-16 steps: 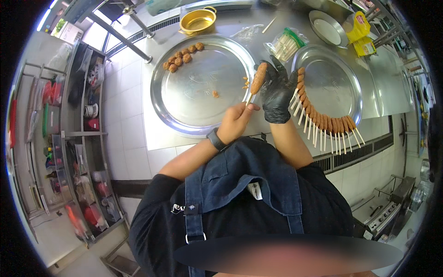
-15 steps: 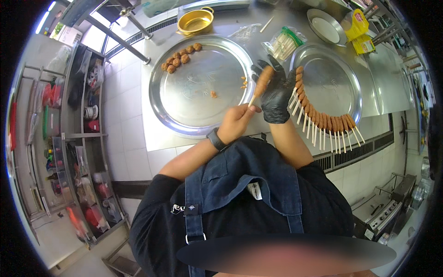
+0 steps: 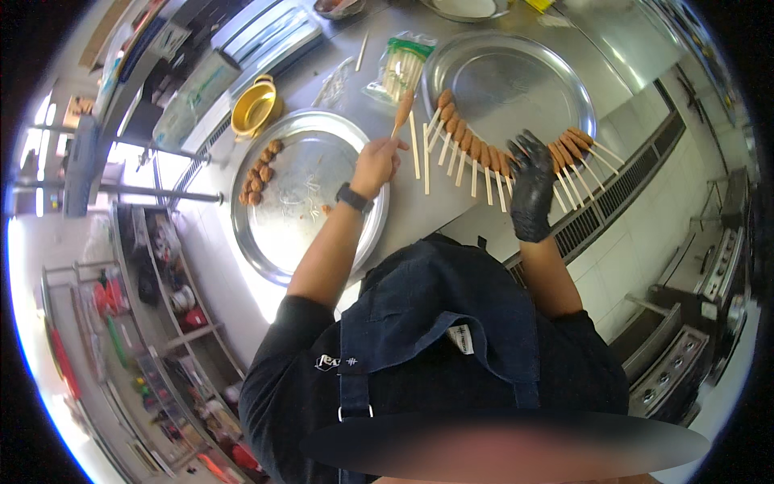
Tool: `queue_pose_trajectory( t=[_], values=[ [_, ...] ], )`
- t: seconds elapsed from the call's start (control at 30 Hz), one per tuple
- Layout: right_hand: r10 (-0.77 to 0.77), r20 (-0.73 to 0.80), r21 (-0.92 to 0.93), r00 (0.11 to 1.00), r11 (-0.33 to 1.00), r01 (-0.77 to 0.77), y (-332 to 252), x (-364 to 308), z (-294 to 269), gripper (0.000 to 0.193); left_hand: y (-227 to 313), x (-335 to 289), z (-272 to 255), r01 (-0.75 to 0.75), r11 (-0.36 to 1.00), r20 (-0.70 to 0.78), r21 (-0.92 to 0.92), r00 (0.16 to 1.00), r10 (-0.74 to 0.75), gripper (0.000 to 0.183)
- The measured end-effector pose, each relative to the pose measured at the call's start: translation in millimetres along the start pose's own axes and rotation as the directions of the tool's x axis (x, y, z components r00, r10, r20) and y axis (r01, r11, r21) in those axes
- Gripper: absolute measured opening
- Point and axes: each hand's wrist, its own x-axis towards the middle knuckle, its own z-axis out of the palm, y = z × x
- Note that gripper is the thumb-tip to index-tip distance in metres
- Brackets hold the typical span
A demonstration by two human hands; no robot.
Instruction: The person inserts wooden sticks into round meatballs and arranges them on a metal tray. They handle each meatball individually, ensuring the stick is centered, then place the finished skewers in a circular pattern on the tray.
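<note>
My bare left hand (image 3: 376, 167), with a dark watch on the wrist, is closed round the stick of a meat skewer (image 3: 405, 111). The brown meat points up and away, above the gap between two trays. My right hand (image 3: 530, 181), in a black glove, is over the row of finished skewers (image 3: 475, 148) along the near rim of the right tray (image 3: 516, 81). Its fingers are stretched and somewhat apart, touching or just above the skewers, and it hides several of them. Brown meat balls (image 3: 260, 173) lie along the left side of the left tray (image 3: 372, 230).
Loose wooden sticks (image 3: 415, 147) lie between the trays. Beyond them are a bag of sticks (image 3: 401, 68), crumpled clear plastic (image 3: 332, 85) and a gold pot (image 3: 255, 109). A white-filled bowl (image 3: 468, 8) stands at the far edge. Shelving (image 3: 181, 298) is at left, cooking equipment (image 3: 673, 371) at right.
My right hand has left the skewer in my left hand and moved right, onto the row on the tray. My left hand still holds its skewer, now more upright. The view has turned.
</note>
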Motion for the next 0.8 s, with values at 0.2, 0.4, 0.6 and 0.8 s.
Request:
queue_pose_trajectory(
  t=[0.2, 0.4, 0.6, 0.8],
  values=[
    [-0.085, -0.319, -0.131, 0.944, 0.99, 0.045, -45, -70, -104, 0.033, -10, 122, 4, 0.133, 0.949, 0.007, 0.285, 0.99, -0.141, 0.033],
    [-0.166, -0.512, -0.348, 0.843, 0.937, -0.027, -60, -128, -155, 0.034, -24, 184, 17, 0.173, 0.885, 0.039, 0.432, 0.977, -0.21, 0.033],
    [-0.105, -0.596, -0.183, 0.796, 0.983, -0.007, -64, -142, -156, 0.035, -33, 204, 24, 0.194, 0.892, 0.058, 0.408, 0.97, -0.237, 0.03],
    [-0.089, -0.576, -0.25, 0.813, 0.965, -0.071, -69, -139, -147, 0.034, -36, 203, 23, 0.29, 0.867, 0.065, 0.407, 0.937, -0.344, 0.034]
  ],
)
